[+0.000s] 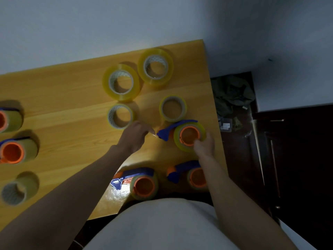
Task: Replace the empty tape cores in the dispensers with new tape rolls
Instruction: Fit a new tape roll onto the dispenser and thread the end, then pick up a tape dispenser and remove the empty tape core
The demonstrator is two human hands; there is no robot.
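A blue-and-orange tape dispenser [187, 135] loaded with a yellowish roll lies near the table's right edge. My right hand [205, 145] grips its roll from the near side. My left hand [135, 135] pinches the loose tape end right beside the dispenser's blue blade end [163, 135]. Two full tape rolls [121, 83] [155, 67] lie flat at the back. In front of them lie a thin empty core [121, 116] and a nearly spent roll [173, 108].
Two more loaded dispensers [142, 183] [194, 175] sit at the near edge of the wooden table [63, 109]. Two dispensers [14, 150] [7, 120] and a core [16, 189] are at the far left. Dark floor with clutter [232, 98] lies right of the table.
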